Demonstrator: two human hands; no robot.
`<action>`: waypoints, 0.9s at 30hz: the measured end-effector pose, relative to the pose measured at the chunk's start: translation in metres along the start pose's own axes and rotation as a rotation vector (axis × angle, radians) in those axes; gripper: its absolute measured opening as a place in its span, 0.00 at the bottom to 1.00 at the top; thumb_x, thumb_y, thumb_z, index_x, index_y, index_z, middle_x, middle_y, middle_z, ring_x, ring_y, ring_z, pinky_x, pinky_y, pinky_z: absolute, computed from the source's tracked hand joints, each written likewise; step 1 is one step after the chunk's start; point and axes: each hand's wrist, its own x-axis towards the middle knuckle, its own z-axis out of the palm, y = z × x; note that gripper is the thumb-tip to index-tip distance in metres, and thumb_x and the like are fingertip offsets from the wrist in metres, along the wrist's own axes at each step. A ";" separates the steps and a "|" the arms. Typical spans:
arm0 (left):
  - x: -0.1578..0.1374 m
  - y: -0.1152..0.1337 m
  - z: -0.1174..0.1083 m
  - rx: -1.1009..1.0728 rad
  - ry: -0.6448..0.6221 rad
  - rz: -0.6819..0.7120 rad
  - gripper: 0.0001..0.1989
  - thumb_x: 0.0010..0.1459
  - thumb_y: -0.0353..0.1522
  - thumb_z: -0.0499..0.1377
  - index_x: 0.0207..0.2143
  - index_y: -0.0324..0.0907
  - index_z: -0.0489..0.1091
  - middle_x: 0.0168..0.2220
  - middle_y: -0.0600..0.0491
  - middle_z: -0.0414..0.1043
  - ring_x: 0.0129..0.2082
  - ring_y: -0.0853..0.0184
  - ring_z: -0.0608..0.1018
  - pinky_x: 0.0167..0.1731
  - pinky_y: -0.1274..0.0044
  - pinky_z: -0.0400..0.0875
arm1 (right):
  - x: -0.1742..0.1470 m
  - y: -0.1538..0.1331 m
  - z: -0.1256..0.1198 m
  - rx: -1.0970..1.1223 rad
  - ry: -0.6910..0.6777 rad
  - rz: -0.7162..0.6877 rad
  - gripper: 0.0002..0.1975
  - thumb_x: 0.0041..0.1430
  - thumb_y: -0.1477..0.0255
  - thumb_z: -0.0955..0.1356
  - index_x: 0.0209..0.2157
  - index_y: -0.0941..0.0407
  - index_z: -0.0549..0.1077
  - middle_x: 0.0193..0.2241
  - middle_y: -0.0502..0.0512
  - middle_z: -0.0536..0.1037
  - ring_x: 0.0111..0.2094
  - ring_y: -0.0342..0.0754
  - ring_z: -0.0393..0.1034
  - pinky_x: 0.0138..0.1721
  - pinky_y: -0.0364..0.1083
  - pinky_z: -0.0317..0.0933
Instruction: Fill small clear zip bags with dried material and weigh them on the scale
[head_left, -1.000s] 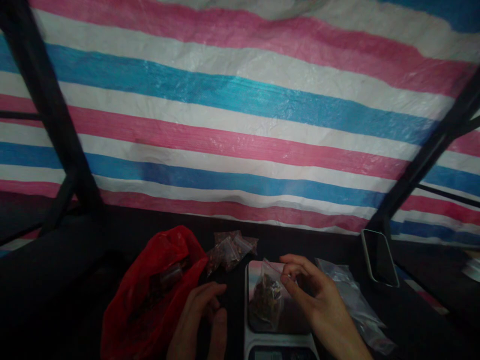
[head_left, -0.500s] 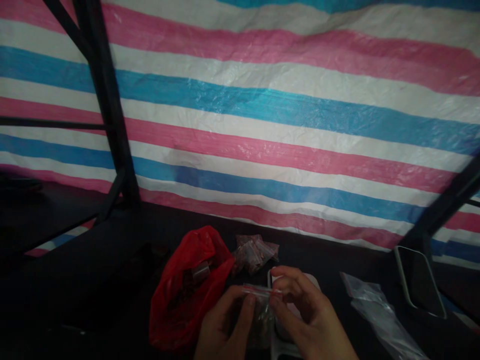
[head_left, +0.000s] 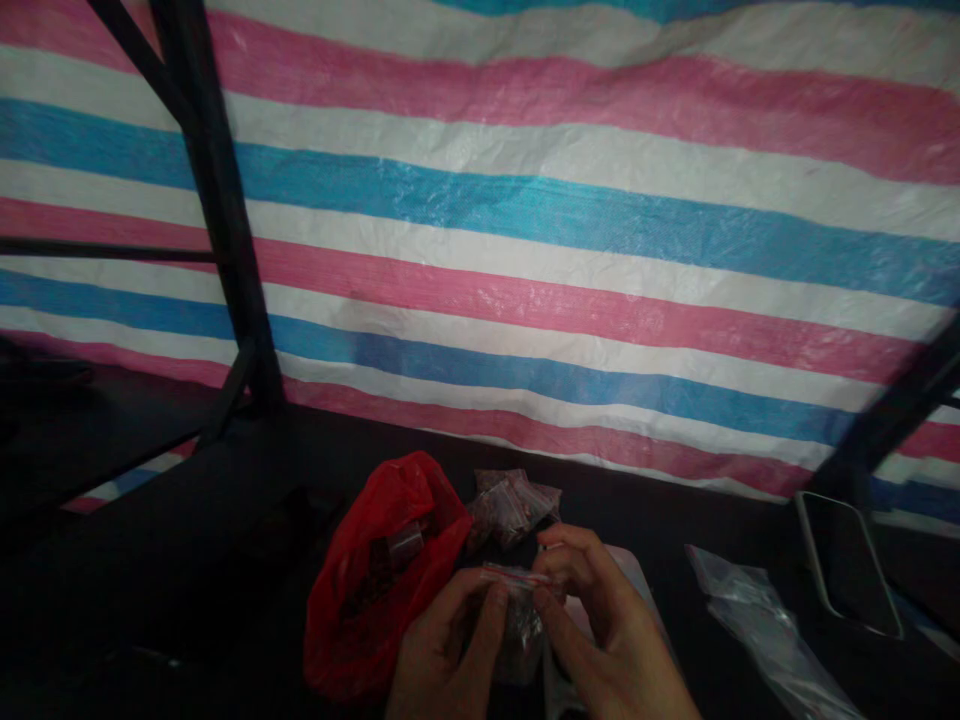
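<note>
- My left hand (head_left: 442, 660) and right hand (head_left: 611, 640) both pinch the baggie (head_left: 521, 640) at its zip strip (head_left: 517, 574); whether it's sealed, I can't tell.
- A second ago only my right fingers had it, over the scale (head_left: 636, 572); now it's below both sets of fingertips, beside the scale.
- So the work seems to have moved from scale to zip strip.
- Red bag (head_left: 330, 620) just left of my fingers, packets (head_left: 508, 508) beyond them.

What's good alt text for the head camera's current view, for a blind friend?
A person's left hand and right hand pinch a small clear bag at its red-lined top. An open red bag sits left, small packets ahead, clear plastic and a phone right, with striped sheeting behind.
</note>
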 end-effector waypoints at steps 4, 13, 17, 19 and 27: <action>-0.004 0.003 0.009 -0.016 0.104 0.002 0.20 0.58 0.52 0.66 0.33 0.45 0.82 0.35 0.50 0.85 0.36 0.59 0.86 0.38 0.77 0.81 | -0.001 0.010 0.002 -0.009 -0.005 -0.016 0.11 0.64 0.68 0.71 0.48 0.50 0.72 0.34 0.49 0.79 0.36 0.47 0.74 0.42 0.43 0.68; -0.005 0.000 0.011 -0.072 0.150 -0.006 0.12 0.56 0.44 0.69 0.31 0.46 0.82 0.34 0.51 0.85 0.37 0.61 0.86 0.39 0.79 0.80 | -0.004 0.015 0.001 -0.111 -0.065 -0.069 0.14 0.64 0.74 0.69 0.50 0.49 0.72 0.33 0.47 0.79 0.36 0.46 0.76 0.42 0.42 0.68; 0.001 -0.015 -0.001 0.059 0.009 0.075 0.11 0.62 0.42 0.65 0.33 0.46 0.83 0.41 0.48 0.86 0.43 0.59 0.87 0.47 0.75 0.82 | -0.004 0.012 0.002 -0.161 -0.045 -0.093 0.11 0.61 0.74 0.70 0.45 0.50 0.74 0.32 0.47 0.80 0.35 0.46 0.77 0.41 0.42 0.69; 0.001 -0.025 -0.001 0.135 0.038 0.176 0.10 0.64 0.41 0.64 0.39 0.47 0.83 0.49 0.48 0.85 0.49 0.58 0.86 0.52 0.72 0.81 | -0.001 0.006 -0.001 -0.138 -0.010 -0.068 0.11 0.61 0.70 0.71 0.45 0.50 0.75 0.33 0.50 0.81 0.36 0.48 0.79 0.41 0.43 0.71; -0.008 -0.041 0.024 0.288 0.497 0.509 0.16 0.71 0.39 0.57 0.59 0.52 0.72 0.57 0.48 0.79 0.50 0.60 0.84 0.48 0.69 0.83 | 0.078 -0.003 -0.012 -0.256 0.295 -0.015 0.18 0.59 0.57 0.68 0.43 0.54 0.74 0.35 0.57 0.83 0.33 0.53 0.80 0.33 0.48 0.71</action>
